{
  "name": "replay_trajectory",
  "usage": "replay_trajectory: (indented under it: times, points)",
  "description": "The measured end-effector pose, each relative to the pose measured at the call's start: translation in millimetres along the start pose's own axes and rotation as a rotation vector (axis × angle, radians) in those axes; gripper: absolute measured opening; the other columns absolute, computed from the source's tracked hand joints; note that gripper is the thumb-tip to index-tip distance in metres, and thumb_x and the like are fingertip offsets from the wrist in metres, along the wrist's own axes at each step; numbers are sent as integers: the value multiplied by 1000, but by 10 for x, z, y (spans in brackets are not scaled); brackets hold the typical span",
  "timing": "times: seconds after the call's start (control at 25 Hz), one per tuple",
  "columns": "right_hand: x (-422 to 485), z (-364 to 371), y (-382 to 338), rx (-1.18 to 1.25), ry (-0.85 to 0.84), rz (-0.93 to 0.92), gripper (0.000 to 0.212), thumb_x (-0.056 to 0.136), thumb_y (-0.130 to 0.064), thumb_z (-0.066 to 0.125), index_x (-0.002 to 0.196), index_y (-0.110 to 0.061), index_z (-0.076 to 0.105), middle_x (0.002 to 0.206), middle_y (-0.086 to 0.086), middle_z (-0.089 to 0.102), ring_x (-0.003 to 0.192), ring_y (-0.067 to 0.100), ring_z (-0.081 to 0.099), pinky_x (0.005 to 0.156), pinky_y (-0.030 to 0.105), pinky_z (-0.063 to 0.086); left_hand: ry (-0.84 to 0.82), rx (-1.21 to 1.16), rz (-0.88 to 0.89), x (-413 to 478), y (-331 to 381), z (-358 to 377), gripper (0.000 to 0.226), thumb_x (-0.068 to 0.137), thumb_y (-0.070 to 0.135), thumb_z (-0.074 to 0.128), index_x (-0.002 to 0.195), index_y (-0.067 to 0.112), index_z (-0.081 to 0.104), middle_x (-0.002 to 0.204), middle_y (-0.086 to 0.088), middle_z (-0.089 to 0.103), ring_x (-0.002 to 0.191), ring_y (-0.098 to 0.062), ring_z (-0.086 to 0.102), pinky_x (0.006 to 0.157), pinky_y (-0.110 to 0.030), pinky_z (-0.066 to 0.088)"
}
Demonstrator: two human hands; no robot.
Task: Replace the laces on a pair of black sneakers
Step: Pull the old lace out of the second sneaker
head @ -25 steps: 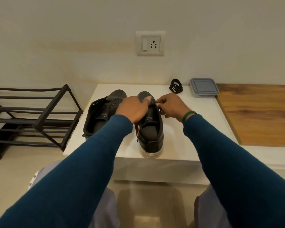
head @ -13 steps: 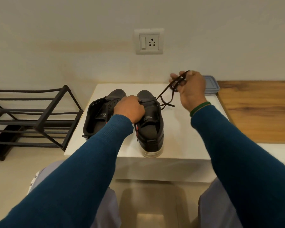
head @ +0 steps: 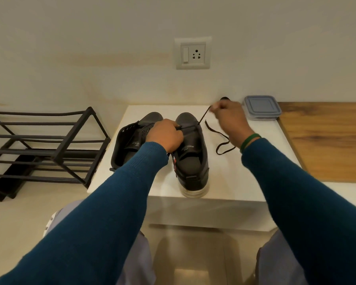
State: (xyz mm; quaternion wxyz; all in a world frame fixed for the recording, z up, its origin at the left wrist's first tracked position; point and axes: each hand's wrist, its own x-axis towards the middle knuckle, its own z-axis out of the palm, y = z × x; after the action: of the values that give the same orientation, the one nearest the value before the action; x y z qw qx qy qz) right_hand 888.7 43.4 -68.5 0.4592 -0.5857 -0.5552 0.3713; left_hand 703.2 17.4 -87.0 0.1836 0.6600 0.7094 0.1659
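– Black lace [head: 203,117], item one: where is it?
– It runs taut from the front eyelets of the right sneaker [head: 191,157] up to the right hand [head: 230,118], which pinches it near the tip. The loose tail lies looped on the white table [head: 245,182], just beside the shoe.
– Left hand [head: 164,135]?
– Curled over that sneaker's tongue, holding it down, fingertips at the lace crossing.
– Left sneaker [head: 135,140]?
– Touching its mate, eyelets bare.
– Step in hand?
– By my reading, lacing the lowest row of the first shoe, with most of the task ahead.
– Next move calls for?
– Probably evening both ends, then feeding the pinched tip through the next eyelet while the left hand steadies the upper.
– Sundries?
– Lidded container [head: 261,108], shoe rack [head: 45,145], wall socket [head: 193,52]. Also a dark object behind the right hand, mostly hidden.
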Motion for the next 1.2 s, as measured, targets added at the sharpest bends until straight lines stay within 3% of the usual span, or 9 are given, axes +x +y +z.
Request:
replay_trajectory:
  times: [0.12, 0.2, 0.36, 0.44, 0.64, 0.84, 0.92, 1.04, 1.2]
  points:
    - [156, -328, -200, 900, 276, 101, 26, 100, -11, 38, 80, -17, 54, 75, 1, 66, 76, 21, 64, 67, 33, 46, 19, -70, -15, 19, -50, -19, 35, 92, 19, 52, 121, 17, 70, 109, -6, 70, 94, -24, 66, 90, -39, 56]
    - [171, -441, -192, 1003, 173, 217, 30, 103, -26, 42, 76, -16, 51, 67, 2, 57, 58, 20, 56, 57, 29, 44, 20, -83, -15, 15, -62, -12, 36, 92, 19, 52, 122, 17, 70, 113, -7, 71, 98, -25, 66, 93, -39, 55]
    - [49, -140, 51, -288, -114, 163, 35, 95, -40, 60, 78, -10, 53, 75, 2, 56, 58, 16, 50, 54, 29, 44, 23, -75, -13, 13, -50, 13, 36, 91, 20, 51, 122, 18, 70, 112, -6, 71, 98, -24, 66, 92, -38, 56]
    - [-44, 65, 157, -589, -270, 74, 37, 94, -43, 61, 85, -8, 56, 84, 6, 63, 74, 22, 58, 66, 34, 50, 19, -67, -17, 14, -46, 13, 36, 91, 20, 51, 121, 19, 70, 111, -6, 71, 97, -24, 66, 91, -39, 56]
    - [24, -31, 92, -550, -223, 24, 46, 94, -29, 66, 133, -11, 49, 126, 11, 58, 112, 28, 58, 86, 34, 46, 10, -59, -26, 20, -33, 7, 37, 92, 20, 51, 125, 19, 68, 113, -6, 70, 97, -24, 66, 91, -40, 56]
    - [150, -446, 9, -656, 430, -372, 35, 99, -12, 48, 133, -8, 58, 119, 16, 68, 109, 33, 63, 86, 34, 45, 16, -88, -36, 36, -81, -16, 35, 92, 19, 52, 122, 17, 69, 112, -7, 71, 99, -24, 66, 89, -37, 56]
    - [135, -372, 73, -616, 271, -268, 36, 101, -29, 50, 131, -12, 60, 122, 13, 67, 110, 31, 62, 89, 36, 46, 13, -80, -32, 41, -75, -13, 36, 92, 19, 52, 124, 17, 69, 114, -7, 70, 99, -24, 65, 89, -37, 56]
    - [-23, -36, 267, -655, -321, -52, 50, 98, -50, 53, 137, -19, 58, 138, 4, 58, 116, 24, 60, 94, 32, 46, 0, -73, -24, 46, -65, -2, 38, 92, 19, 52, 126, 18, 68, 117, -8, 69, 100, -24, 65, 90, -38, 56]
    - [-19, 128, 376, -559, -221, -85, 21, 95, -28, 65, 111, -17, 74, 118, 4, 69, 107, 21, 62, 86, 29, 46, -6, -65, -18, 40, -57, -12, 41, 90, 20, 51, 128, 19, 67, 122, -7, 68, 105, -26, 64, 95, -42, 55]
